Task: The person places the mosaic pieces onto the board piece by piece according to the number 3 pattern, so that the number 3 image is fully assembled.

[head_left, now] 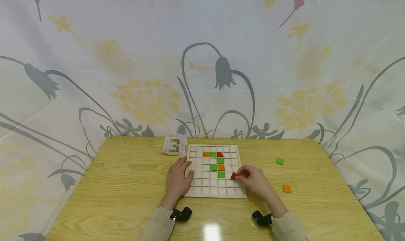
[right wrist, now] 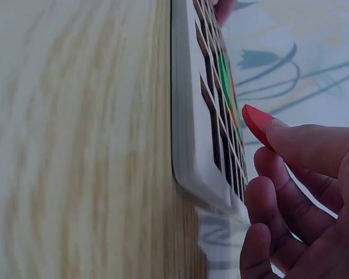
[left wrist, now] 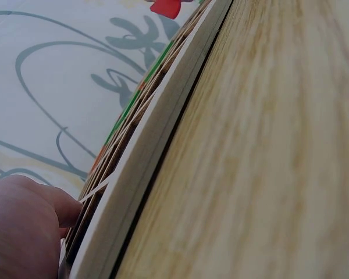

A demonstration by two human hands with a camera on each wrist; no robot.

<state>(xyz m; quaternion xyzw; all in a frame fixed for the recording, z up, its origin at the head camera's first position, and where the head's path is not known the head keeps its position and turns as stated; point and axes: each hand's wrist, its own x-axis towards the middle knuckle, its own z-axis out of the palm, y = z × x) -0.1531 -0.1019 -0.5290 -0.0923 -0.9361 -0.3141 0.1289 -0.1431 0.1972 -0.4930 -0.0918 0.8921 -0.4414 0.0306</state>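
Observation:
A wooden grid board (head_left: pixel 202 191) lies on the table, with green, orange and red tiles set in several cells of its upper middle. My right hand (head_left: pixel 253 179) pinches a red tile (head_left: pixel 234 175) between thumb and fingers over the board's right side. In the right wrist view that red tile (right wrist: pixel 257 123) has a curved edge and is held tilted above the grid. My left hand (head_left: pixel 178 179) rests along the board's left edge, fingers extended; the left wrist view shows its thumb (left wrist: pixel 61 206) at the rim. One red tile (head_left: pixel 219 154) with a rounded corner sits in the top row.
A pattern card (head_left: pixel 166 147) with a small coloured grid lies behind the left hand, beside the board's upper left corner. Loose on the table (head_left: pixel 126 184) to the right are a green tile (head_left: pixel 280 161) and an orange tile (head_left: pixel 287 188). A patterned curtain (head_left: pixel 209 103) hangs behind the table.

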